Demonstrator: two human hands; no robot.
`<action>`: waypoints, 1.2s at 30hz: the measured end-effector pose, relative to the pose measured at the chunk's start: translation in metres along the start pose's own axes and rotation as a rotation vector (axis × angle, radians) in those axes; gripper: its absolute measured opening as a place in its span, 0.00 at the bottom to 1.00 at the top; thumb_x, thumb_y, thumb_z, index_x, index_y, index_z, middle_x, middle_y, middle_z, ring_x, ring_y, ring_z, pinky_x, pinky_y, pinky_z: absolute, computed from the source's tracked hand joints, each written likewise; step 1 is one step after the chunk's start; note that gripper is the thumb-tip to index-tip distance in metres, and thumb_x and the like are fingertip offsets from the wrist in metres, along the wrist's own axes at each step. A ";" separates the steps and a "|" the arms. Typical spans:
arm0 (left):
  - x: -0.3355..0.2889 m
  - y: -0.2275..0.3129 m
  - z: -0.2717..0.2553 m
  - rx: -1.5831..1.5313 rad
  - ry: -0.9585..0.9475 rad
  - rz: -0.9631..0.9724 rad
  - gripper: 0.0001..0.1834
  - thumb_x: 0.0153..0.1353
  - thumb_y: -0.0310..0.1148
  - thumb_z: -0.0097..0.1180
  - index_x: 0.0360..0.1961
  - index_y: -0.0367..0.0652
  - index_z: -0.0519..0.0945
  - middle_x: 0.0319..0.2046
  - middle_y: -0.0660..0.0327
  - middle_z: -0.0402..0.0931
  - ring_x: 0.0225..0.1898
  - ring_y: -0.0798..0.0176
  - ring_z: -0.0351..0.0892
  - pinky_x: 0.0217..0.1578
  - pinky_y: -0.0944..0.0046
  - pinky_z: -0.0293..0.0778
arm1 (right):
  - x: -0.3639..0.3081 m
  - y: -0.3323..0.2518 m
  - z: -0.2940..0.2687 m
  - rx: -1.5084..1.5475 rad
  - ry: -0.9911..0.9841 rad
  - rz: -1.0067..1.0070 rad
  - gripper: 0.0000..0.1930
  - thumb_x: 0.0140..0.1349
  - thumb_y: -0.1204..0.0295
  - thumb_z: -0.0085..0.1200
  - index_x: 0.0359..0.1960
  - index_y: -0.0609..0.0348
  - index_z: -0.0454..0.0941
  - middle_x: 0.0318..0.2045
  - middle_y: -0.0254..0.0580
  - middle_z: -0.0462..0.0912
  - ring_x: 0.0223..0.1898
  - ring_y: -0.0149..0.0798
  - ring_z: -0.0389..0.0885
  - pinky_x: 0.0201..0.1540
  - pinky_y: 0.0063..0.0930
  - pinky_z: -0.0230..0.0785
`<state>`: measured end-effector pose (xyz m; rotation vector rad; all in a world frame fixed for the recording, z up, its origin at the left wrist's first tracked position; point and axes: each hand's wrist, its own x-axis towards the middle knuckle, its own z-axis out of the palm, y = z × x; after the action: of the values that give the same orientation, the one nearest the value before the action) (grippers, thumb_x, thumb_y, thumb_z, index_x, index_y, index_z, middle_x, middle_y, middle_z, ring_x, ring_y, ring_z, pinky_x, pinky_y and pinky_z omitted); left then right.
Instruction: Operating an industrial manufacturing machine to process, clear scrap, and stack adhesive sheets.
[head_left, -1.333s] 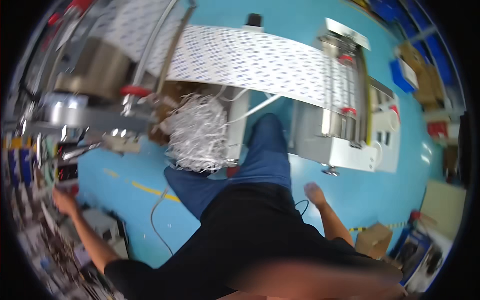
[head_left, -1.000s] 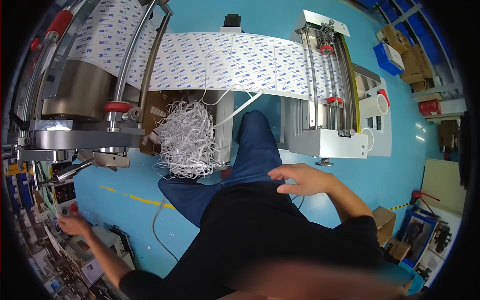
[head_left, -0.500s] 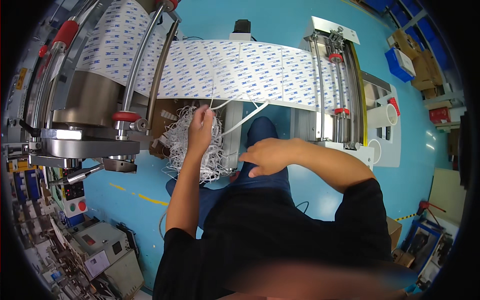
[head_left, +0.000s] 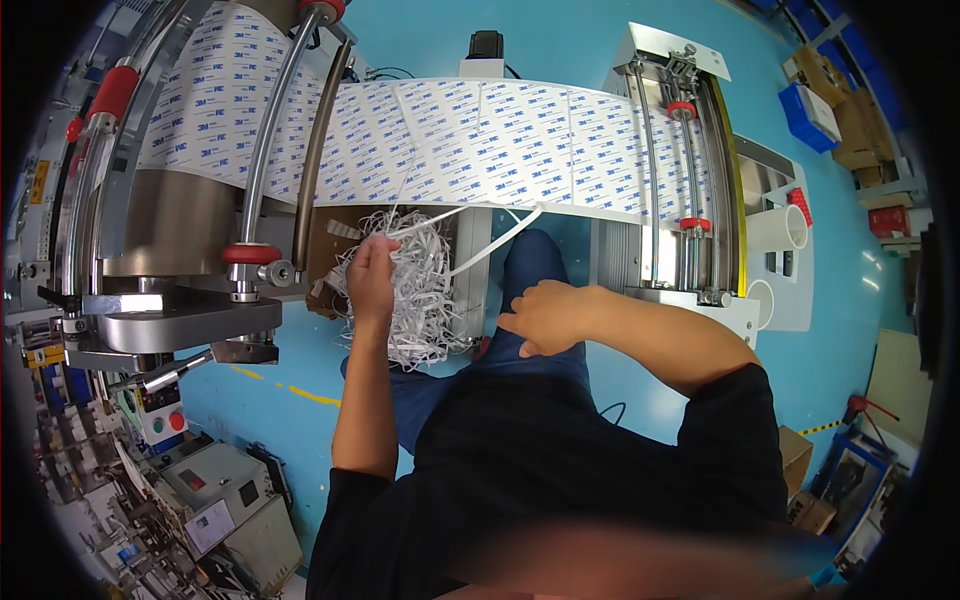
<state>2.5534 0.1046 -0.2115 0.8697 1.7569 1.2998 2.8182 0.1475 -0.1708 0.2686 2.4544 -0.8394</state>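
Note:
My left hand (head_left: 371,268) is closed, its fingertips pinching a thin white strip (head_left: 428,219) over the heap of shredded strips. From there the strip runs up to the front edge of a wide white sheet (head_left: 450,140) with a repeated blue print. Another loop of strip (head_left: 505,236) hangs off that edge, right of the heap. The tangled heap of white strips (head_left: 420,300) fills a cardboard box (head_left: 325,245) below the sheet. My right hand (head_left: 548,317) rests over my thigh, fingers loosely bent and apart, with nothing visible in it.
Steel rollers with red collars (head_left: 250,253) stand at left, and a second roller frame (head_left: 690,180) at right; the sheet stretches between them. A grey metal beam (head_left: 474,270) stands beside the box. White cardboard cores (head_left: 782,230) lie at right. A control panel (head_left: 163,418) sits lower left.
My left hand has moved left and slightly down, drawing the strip along with it. The right hand has shifted slightly right, staying over my thigh.

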 end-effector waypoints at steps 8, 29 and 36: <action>-0.006 -0.003 -0.060 0.313 -0.023 0.205 0.12 0.66 0.34 0.53 0.31 0.36 0.79 0.23 0.63 0.75 0.26 0.73 0.67 0.30 0.69 0.65 | 0.034 -0.013 -0.020 -0.006 -0.027 0.043 0.25 0.63 0.56 0.53 0.54 0.62 0.70 0.41 0.51 0.82 0.45 0.52 0.81 0.46 0.44 0.72; -0.003 -0.090 -0.184 0.367 0.138 0.000 0.18 0.68 0.38 0.51 0.23 0.37 0.76 0.17 0.68 0.65 0.25 0.73 0.63 0.29 0.69 0.59 | 0.111 -0.025 -0.040 -0.027 -0.048 0.056 0.25 0.64 0.56 0.53 0.56 0.61 0.69 0.44 0.52 0.80 0.48 0.52 0.80 0.48 0.43 0.71; -0.008 -0.080 -0.189 0.426 0.003 0.234 0.12 0.65 0.32 0.54 0.26 0.36 0.77 0.31 0.60 0.76 0.35 0.67 0.72 0.40 0.67 0.67 | 0.110 -0.024 -0.039 0.026 -0.067 0.102 0.26 0.63 0.55 0.54 0.56 0.58 0.69 0.44 0.50 0.78 0.48 0.49 0.77 0.50 0.42 0.68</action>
<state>2.3854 -0.0056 -0.2523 1.3438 2.0186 1.0798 2.7015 0.1540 -0.1920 0.3658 2.3477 -0.8240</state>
